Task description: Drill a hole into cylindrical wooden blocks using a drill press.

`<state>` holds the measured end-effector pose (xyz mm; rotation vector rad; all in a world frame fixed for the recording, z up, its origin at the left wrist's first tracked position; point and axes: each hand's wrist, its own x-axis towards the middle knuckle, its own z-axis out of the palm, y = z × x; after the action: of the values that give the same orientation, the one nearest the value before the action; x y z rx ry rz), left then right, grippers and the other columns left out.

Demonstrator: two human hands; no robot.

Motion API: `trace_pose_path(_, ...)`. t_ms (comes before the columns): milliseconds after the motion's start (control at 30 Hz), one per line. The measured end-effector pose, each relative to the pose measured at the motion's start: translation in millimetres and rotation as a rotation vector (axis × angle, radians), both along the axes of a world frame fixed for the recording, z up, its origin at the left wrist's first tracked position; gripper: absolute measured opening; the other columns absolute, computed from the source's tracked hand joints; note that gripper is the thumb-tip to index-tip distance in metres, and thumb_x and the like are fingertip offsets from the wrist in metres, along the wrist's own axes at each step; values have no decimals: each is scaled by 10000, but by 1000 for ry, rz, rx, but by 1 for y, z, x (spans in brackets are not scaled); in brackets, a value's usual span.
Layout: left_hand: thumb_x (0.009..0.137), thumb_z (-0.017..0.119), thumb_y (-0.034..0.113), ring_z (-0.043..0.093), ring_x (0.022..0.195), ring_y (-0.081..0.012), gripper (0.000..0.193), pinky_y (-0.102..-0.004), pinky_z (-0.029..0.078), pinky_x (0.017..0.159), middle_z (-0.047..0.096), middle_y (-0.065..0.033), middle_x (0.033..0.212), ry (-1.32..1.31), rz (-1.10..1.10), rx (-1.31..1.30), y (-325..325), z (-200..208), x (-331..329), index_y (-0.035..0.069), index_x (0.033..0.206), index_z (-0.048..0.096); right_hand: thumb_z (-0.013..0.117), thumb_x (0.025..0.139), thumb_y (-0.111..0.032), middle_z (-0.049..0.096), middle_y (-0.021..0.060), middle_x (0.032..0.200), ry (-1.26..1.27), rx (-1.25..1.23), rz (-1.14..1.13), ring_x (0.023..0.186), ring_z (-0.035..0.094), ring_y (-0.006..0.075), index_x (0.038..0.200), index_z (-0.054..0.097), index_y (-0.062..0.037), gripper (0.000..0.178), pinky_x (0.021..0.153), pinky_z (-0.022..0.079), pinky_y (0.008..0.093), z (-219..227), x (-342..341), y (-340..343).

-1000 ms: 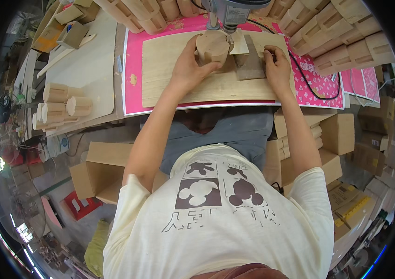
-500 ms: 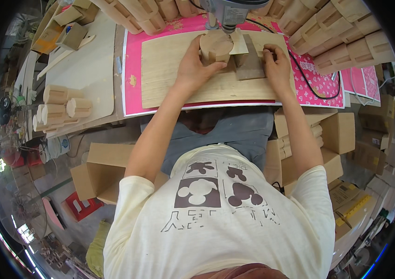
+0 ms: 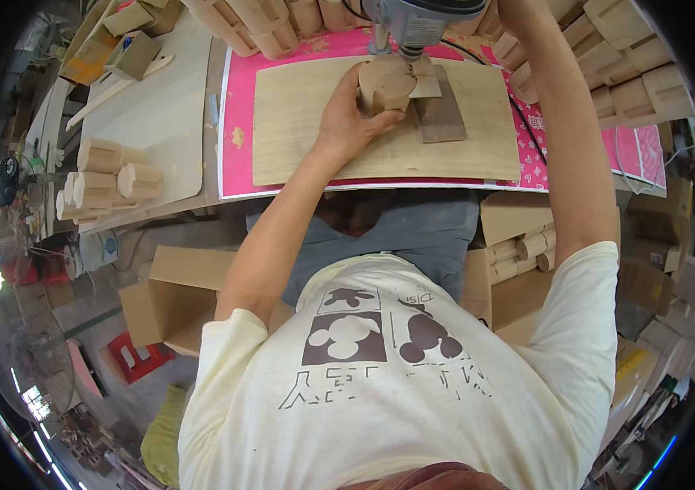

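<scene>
My left hand (image 3: 347,114) is closed around the left side of a round wooden block (image 3: 388,80), its thumb along the near edge. The block stands on a wide wooden board (image 3: 298,131), under the chuck of a grey drill press (image 3: 423,24). Against the block's right side sits a small pale wood piece (image 3: 427,86), with a flat brown wooden strip (image 3: 443,118) beneath it. My right hand (image 3: 520,12) is raised at the top edge, to the right of the drill press head. Its fingers are cut off or hidden, so their grip does not show.
Stacked wooden cylinders (image 3: 633,90) line the back right, others (image 3: 261,28) the back left. A small group of cylinders (image 3: 98,184) stands on the left table. A black cable (image 3: 527,122) crosses the pink sheet (image 3: 237,163). Open cardboard boxes (image 3: 180,302) stand below the table.
My right hand has left the right side of the board and moved up beside the drill press head. My left hand keeps hold of the round block.
</scene>
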<state>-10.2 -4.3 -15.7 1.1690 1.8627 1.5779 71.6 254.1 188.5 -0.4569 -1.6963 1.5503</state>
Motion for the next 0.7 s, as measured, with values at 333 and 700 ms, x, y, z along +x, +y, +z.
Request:
trace_pose_path(333, 843, 1033, 219, 666, 1412, -311, 965, -428, 526, 1213, 687, -170, 1519, 40, 4, -8, 2, -8, -3, 30, 1633, 512, 594, 1193, -284, 646, -59, 882, 16, 382, -202, 721, 532, 30, 1144, 748, -99, 246, 610, 378, 215, -28, 86, -66)
trace_pose_path(700, 848, 1034, 238, 688, 1289, -282, 977, -411, 550, 1113, 712, -146, 1468, 90, 15, -9, 3, -7, -3, 55, 1648, 504, 590, 1211, -187, 774, 94, 1329, 62, 487, -246, 929, 668, 102, 1400, 738, -17, 294, 819, 528, 256, -47, 92, -74)
